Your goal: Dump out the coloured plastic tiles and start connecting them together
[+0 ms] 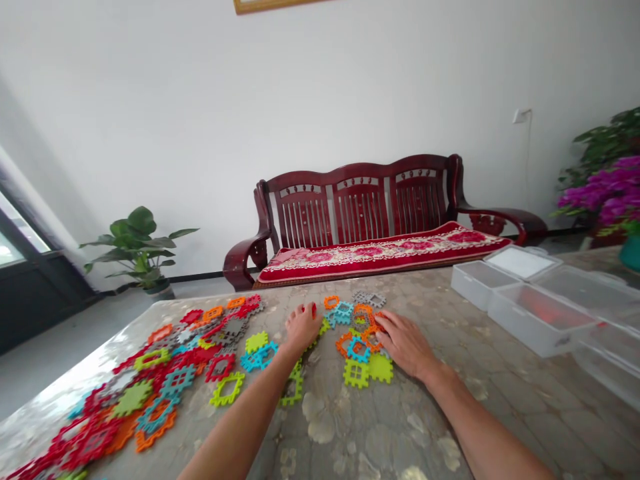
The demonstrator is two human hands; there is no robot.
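My left hand (303, 327) is at the middle of the table, fingers curled, with a small red interlocking plastic piece (314, 310) at the fingertips. Green pieces (293, 388) lie partly hidden under that wrist. My right hand (407, 343) rests palm down, its fingers stretched over the right edge of a small group of pieces and touching orange ones (373, 337). In that group are a blue frame piece (359, 349), a green window-shaped piece (357, 374) and a solid green square (381, 368). Blue pieces (340, 313) lie between my hands.
A large spread of mixed toothed pieces (180, 380) covers the table's left side. Translucent plastic boxes (543, 320) with lids stand at the right, red pieces inside one. Beyond the table (345, 433) is a wooden bench (357, 200). Purple flowers (605, 190) stand far right.
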